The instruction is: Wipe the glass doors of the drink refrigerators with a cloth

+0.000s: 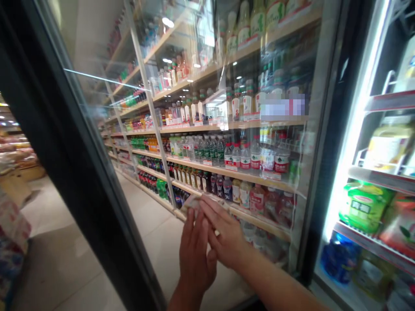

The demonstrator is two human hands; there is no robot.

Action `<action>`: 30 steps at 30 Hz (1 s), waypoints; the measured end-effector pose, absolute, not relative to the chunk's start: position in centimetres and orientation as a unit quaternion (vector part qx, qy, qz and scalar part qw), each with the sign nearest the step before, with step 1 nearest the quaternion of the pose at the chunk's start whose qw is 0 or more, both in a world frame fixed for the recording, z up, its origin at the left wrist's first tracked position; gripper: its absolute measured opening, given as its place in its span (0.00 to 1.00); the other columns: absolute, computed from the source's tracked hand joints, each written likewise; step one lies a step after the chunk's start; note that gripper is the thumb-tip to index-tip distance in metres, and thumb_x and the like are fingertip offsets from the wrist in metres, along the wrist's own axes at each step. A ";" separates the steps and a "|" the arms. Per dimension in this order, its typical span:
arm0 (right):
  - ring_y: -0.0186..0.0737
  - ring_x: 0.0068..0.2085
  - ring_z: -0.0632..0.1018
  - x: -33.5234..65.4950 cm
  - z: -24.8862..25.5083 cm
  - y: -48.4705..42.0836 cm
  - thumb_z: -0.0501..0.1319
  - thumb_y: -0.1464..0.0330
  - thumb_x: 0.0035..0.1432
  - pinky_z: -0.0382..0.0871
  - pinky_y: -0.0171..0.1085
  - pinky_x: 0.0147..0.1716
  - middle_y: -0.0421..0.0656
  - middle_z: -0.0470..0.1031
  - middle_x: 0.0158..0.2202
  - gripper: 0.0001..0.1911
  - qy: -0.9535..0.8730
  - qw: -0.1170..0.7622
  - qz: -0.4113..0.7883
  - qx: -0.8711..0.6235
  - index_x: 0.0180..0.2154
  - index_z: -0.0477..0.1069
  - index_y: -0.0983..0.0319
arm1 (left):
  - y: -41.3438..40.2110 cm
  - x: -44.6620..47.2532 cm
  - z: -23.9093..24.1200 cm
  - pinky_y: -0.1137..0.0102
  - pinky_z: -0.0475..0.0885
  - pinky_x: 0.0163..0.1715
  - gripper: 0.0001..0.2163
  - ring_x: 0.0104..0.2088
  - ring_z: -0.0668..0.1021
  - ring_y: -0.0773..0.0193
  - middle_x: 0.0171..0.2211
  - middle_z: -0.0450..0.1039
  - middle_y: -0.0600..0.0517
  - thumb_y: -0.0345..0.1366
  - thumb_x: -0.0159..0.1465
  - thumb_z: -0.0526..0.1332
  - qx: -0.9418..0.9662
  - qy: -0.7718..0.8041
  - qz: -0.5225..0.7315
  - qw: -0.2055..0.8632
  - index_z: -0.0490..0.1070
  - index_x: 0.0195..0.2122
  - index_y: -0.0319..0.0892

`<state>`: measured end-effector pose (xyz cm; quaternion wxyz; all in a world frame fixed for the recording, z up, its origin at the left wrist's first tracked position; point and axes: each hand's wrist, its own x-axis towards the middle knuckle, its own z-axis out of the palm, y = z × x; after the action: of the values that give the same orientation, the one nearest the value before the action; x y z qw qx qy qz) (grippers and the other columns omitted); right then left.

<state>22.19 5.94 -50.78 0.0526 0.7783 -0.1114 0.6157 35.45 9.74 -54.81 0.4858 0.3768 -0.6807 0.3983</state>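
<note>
My left hand (196, 255) and my right hand (231, 235) meet at the glass door (132, 242), fingers pointing up and pressed close together. The right fingers lie across the left fingertips. A pale, thin cloth (192, 201) shows past the fingertips and between the fingers, pinched against the glass; most of it is hidden by my hands. Through the pane, just beyond my hands, stand rows of bottled drinks (256, 196) on wooden shelves.
The door's black frame (97, 185) slants across the left. At the right is a lit fridge with a green pouch (365, 205) and a blue container (340, 258) on its racks. Pale floor tiles (69, 259) and blurred goods (13, 233) lie to the left.
</note>
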 end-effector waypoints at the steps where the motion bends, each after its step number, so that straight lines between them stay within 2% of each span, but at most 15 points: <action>1: 0.37 0.65 0.71 21.0 -50.6 5.7 0.54 0.74 0.68 0.70 0.38 0.63 0.48 0.68 0.66 0.30 -0.106 0.029 0.613 0.782 0.69 0.55 0.60 | 9.7 35.0 -54.6 0.54 0.55 0.69 0.28 0.72 0.51 0.48 0.71 0.49 0.38 0.38 0.75 0.44 0.380 -0.693 0.391 0.471 0.41 0.73 0.36; 4: 0.43 0.69 0.64 17.7 -51.7 4.0 0.53 0.72 0.69 0.61 0.50 0.68 0.48 0.67 0.67 0.29 -0.193 0.060 0.647 0.735 0.70 0.55 0.57 | 9.4 33.8 -54.2 0.52 0.50 0.70 0.28 0.72 0.52 0.46 0.66 0.58 0.34 0.38 0.73 0.51 0.429 -0.661 0.419 0.451 0.47 0.72 0.33; 6: 0.50 0.73 0.54 16.1 -53.5 2.0 0.51 0.71 0.70 0.50 0.62 0.69 0.52 0.59 0.70 0.32 -0.311 0.139 0.655 0.675 0.72 0.48 0.58 | 9.2 33.2 -54.0 0.48 0.46 0.70 0.28 0.70 0.56 0.45 0.60 0.66 0.34 0.36 0.70 0.58 0.459 -0.624 0.434 0.459 0.54 0.69 0.34; 8: 0.52 0.75 0.47 15.3 -55.5 -0.1 0.51 0.67 0.71 0.46 0.66 0.69 0.55 0.52 0.73 0.35 -0.382 0.216 0.629 0.641 0.73 0.41 0.60 | 8.8 32.6 -53.6 0.45 0.49 0.69 0.26 0.68 0.61 0.44 0.55 0.69 0.36 0.34 0.66 0.64 0.464 -0.592 0.443 0.488 0.61 0.64 0.36; 11: 0.52 0.75 0.43 15.1 -57.7 -2.2 0.52 0.65 0.70 0.45 0.64 0.69 0.57 0.49 0.73 0.37 -0.394 0.288 0.592 0.641 0.73 0.38 0.64 | 8.0 31.8 -51.9 0.45 0.59 0.66 0.23 0.66 0.63 0.44 0.53 0.68 0.39 0.29 0.63 0.65 0.429 -0.588 0.446 0.520 0.65 0.60 0.38; 15: 0.52 0.75 0.42 15.1 -58.0 -2.5 0.52 0.66 0.69 0.44 0.61 0.70 0.57 0.47 0.74 0.38 -0.396 0.308 0.578 0.644 0.73 0.38 0.66 | 6.9 30.2 -47.8 0.43 0.60 0.66 0.26 0.69 0.60 0.43 0.63 0.59 0.37 0.23 0.65 0.58 0.394 -0.613 0.450 0.515 0.60 0.64 0.39; 19: 0.52 0.75 0.41 15.1 -57.8 -2.3 0.50 0.65 0.70 0.39 0.56 0.71 0.54 0.39 0.75 0.37 -0.397 0.322 0.571 0.643 0.73 0.38 0.69 | 5.4 27.8 -46.1 0.48 0.56 0.69 0.25 0.71 0.55 0.46 0.68 0.56 0.37 0.24 0.67 0.53 0.389 -0.673 0.456 0.433 0.60 0.66 0.36; 23: 0.53 0.75 0.42 15.1 -58.0 -2.2 0.47 0.66 0.71 0.43 0.58 0.70 0.56 0.40 0.75 0.35 -0.411 0.324 0.562 0.640 0.73 0.37 0.68 | 4.3 27.1 -47.2 0.55 0.46 0.72 0.21 0.72 0.54 0.53 0.69 0.57 0.46 0.31 0.71 0.52 0.359 -0.723 0.485 0.337 0.64 0.64 0.38; 25: 0.53 0.75 0.43 15.1 -58.0 -2.2 0.49 0.66 0.71 0.43 0.58 0.70 0.56 0.41 0.75 0.36 -0.417 0.324 0.558 0.640 0.73 0.36 0.67 | 4.8 28.5 -46.5 0.54 0.41 0.73 0.23 0.72 0.54 0.56 0.70 0.56 0.49 0.30 0.71 0.50 0.358 -0.721 0.505 0.310 0.62 0.67 0.42; 27: 0.53 0.75 0.42 15.1 -58.0 -2.1 0.51 0.65 0.71 0.43 0.57 0.70 0.56 0.42 0.75 0.37 -0.415 0.323 0.558 0.642 0.73 0.37 0.67 | 6.0 31.1 -44.4 0.53 0.40 0.73 0.26 0.72 0.52 0.55 0.70 0.56 0.49 0.26 0.70 0.51 0.395 -0.673 0.533 0.326 0.56 0.70 0.42; 30: 0.52 0.75 0.42 15.0 -58.0 -2.1 0.51 0.64 0.71 0.42 0.57 0.70 0.56 0.42 0.75 0.37 -0.414 0.320 0.560 0.643 0.73 0.37 0.68 | 8.2 35.3 -41.1 0.51 0.48 0.71 0.31 0.73 0.50 0.49 0.70 0.53 0.42 0.27 0.69 0.56 0.457 -0.555 0.571 0.397 0.49 0.72 0.37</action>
<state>15.04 -2.07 -58.01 0.3197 0.6426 -0.4141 0.5598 35.34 8.18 -41.07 0.3971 0.4572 -0.5547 0.5706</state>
